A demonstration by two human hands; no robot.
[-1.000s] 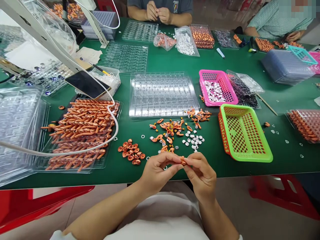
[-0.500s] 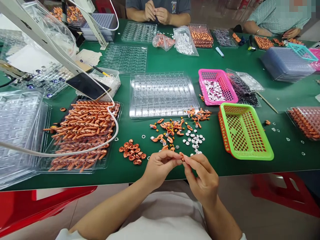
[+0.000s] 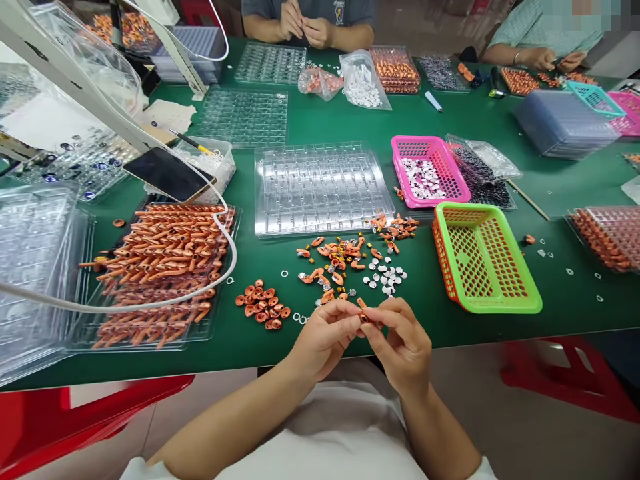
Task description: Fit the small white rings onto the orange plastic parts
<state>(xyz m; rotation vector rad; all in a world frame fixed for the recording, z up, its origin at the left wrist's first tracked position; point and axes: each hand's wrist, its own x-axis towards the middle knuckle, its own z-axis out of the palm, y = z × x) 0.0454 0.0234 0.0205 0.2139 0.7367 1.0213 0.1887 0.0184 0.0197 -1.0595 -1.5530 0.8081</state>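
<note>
Both hands meet over the table's front edge around a small orange plastic part (image 3: 364,318) with a dark opening. My left hand (image 3: 325,337) pinches it from the left between thumb and fingertips. From the other side my right hand (image 3: 403,343) closes thumb and fingers on the same part, hiding much of it. Just beyond lie loose orange curved pieces (image 3: 337,267), some with yellow bits, and small white discs (image 3: 385,275). A heap of orange cup-shaped pieces (image 3: 263,305) lies left of my left hand, with thin white rings (image 3: 299,318) beside it.
A green basket (image 3: 533,303) nested in a red one stands right of my hands; behind is a pink basket (image 3: 397,170) of white pieces. Clear trays (image 3: 320,187) lie ahead. Left are stacked orange parts (image 3: 170,247), a phone (image 3: 167,175) and a white cable (image 3: 150,307). Two people sit opposite.
The orange part has been turned between my fingers, so its dark opening and a protruding end now show. My right fingers have shifted slightly around it. The whole view has moved a little.
</note>
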